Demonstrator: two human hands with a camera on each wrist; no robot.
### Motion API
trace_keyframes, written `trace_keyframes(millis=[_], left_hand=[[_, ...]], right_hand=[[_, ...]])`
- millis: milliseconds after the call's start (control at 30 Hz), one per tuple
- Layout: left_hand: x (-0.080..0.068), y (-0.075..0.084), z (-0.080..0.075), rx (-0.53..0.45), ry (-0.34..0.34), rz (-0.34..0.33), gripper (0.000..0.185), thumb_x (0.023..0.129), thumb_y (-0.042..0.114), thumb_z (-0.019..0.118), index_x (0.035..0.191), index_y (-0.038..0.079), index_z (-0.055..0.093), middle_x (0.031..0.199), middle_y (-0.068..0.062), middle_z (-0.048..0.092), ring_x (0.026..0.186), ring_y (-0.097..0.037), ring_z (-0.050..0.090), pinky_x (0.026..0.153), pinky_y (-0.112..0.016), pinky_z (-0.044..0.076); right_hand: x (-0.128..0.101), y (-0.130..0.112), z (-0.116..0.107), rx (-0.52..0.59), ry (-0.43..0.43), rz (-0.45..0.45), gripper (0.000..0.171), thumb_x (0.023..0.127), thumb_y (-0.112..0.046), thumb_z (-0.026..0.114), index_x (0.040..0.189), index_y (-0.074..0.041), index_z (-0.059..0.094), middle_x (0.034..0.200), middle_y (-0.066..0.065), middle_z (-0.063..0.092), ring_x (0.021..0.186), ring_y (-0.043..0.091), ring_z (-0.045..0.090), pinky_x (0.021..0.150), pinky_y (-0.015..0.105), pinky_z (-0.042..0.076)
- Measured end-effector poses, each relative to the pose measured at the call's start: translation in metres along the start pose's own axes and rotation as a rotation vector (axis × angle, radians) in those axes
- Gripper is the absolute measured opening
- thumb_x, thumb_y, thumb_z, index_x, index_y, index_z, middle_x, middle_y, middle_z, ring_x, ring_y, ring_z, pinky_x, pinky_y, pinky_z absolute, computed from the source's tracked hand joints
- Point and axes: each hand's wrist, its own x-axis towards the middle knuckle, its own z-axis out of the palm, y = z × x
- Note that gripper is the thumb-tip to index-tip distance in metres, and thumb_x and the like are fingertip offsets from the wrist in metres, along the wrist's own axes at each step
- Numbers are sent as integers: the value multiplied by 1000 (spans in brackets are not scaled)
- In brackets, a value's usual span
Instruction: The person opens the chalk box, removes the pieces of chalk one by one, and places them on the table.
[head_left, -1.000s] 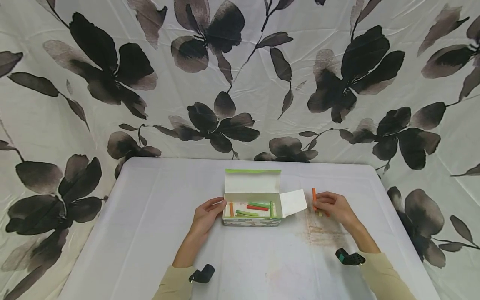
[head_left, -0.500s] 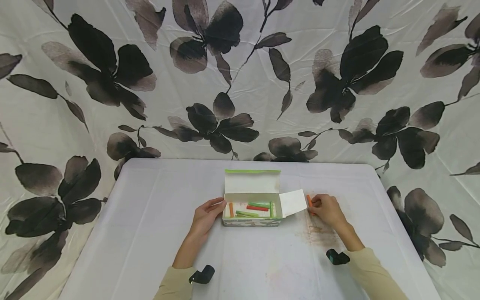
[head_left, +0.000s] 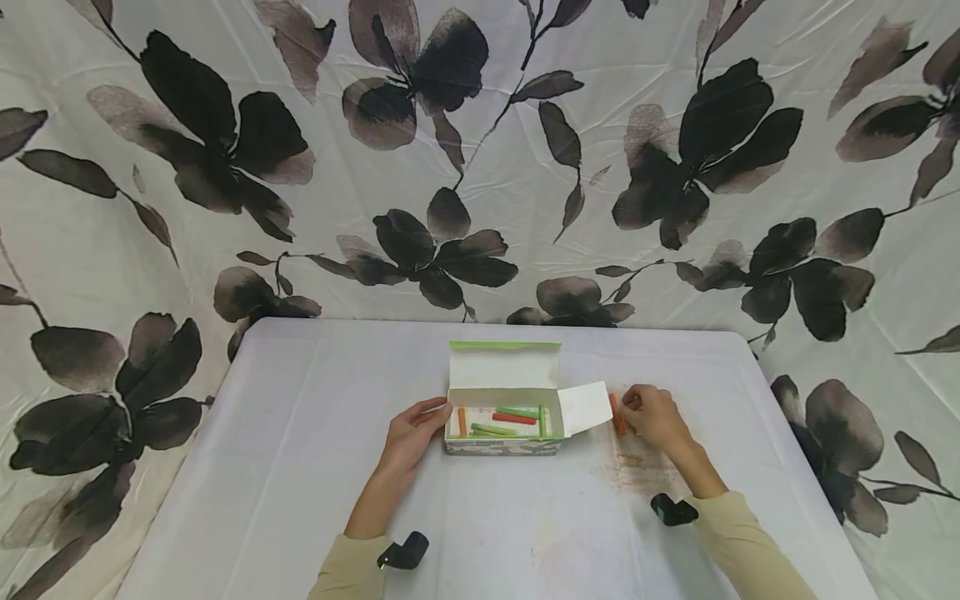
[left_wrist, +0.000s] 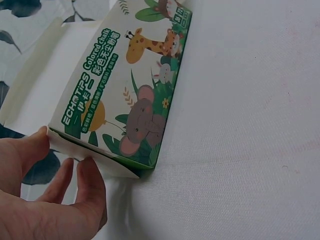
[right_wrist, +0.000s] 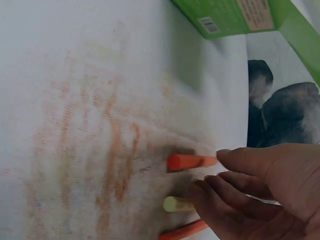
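Right hand (head_left: 654,417) sits on the bench (head_left: 300,467) just right of the open chalk box (head_left: 504,410), fingers (right_wrist: 250,165) curled and pinching an orange chalk stick (right_wrist: 190,161) near its far end; in the head view the same stick (head_left: 617,414) stands just beside the box's side flap (head_left: 585,407). A yellow stick (right_wrist: 175,204) and a second orange stick (right_wrist: 182,231) lie under the same fingers, touching the cloth where it is smeared with orange marks. Left hand (head_left: 411,433) braces the box's left end, fingers (left_wrist: 90,185) straight-ish, thumb and fingertips nipping the end flap. Chalk is likely light, stiff, brittle and dusty: snaps if bent or dropped, so grip mid-length with a gentle pinch, not at the tip. Box is thin card, light, slides easily, crushes if squeezed; hold by the end wall. More sticks lie inside, green and red.
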Motion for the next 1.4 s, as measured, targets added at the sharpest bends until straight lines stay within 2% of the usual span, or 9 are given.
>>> trace_keyframes(millis=[100, 233, 533, 800, 1033, 1200, 1400], left_hand=[[1, 0, 0, 9, 5, -3, 40, 97, 22, 75, 130, 1, 66, 120, -16, 69, 110, -19, 65, 92, -23, 51], [1, 0, -2, 15, 5, -3, 40, 97, 23, 75, 130, 2, 67, 121, -16, 69, 111, -20, 65, 95, -27, 51], [2, 0, -2, 25, 0, -9, 42, 97, 24, 74, 132, 3, 65, 124, -16, 68, 114, -22, 65, 101, -33, 50], [2, 1, -2, 20, 0, -7, 43, 97, 24, 74, 132, 1, 65, 122, -16, 69, 112, -22, 65, 98, -30, 51], [2, -1, -1, 10, 0, -13, 41, 97, 22, 75, 132, 2, 65, 121, -15, 69, 110, -20, 66, 96, -27, 51], [2, -2, 0, -1, -7, -8, 42, 97, 22, 75, 132, 1, 65, 121, -15, 69, 110, -20, 66, 94, -25, 52], [2, -2, 0, 8, -2, -12, 42, 97, 23, 75, 132, 3, 65, 122, -15, 69, 113, -21, 65, 98, -29, 51]], right_hand=[[1, -4, -7, 21, 16, -21, 15, 97, -3, 67, 100, 12, 67, 89, 23, 72, 74, 32, 70, 64, 43, 58], [4, -11, -16, 23, 47, -50, 16, 97, -6, 68, 99, 10, 69, 91, 22, 73, 84, 37, 71, 72, 49, 58], [11, -34, -34, 100, 71, -109, 15, 99, -7, 68, 98, 8, 70, 83, 19, 73, 73, 33, 71, 61, 31, 56], [17, -56, -41, 117, 62, -141, 17, 100, -11, 68, 102, 5, 71, 87, 18, 74, 72, 22, 71, 66, 33, 58], [19, -76, -35, 120, 34, -198, 14, 99, -11, 70, 101, 3, 73, 89, 15, 74, 81, 28, 72, 72, 37, 57], [21, -87, -25, 110, 13, -228, 12, 97, -12, 73, 99, 0, 74, 87, 8, 74, 82, 24, 70, 73, 37, 55], [25, -99, -8, 119, -50, -269, 10, 95, -12, 75, 98, -2, 75, 86, 4, 74, 80, 19, 69, 76, 35, 56]])
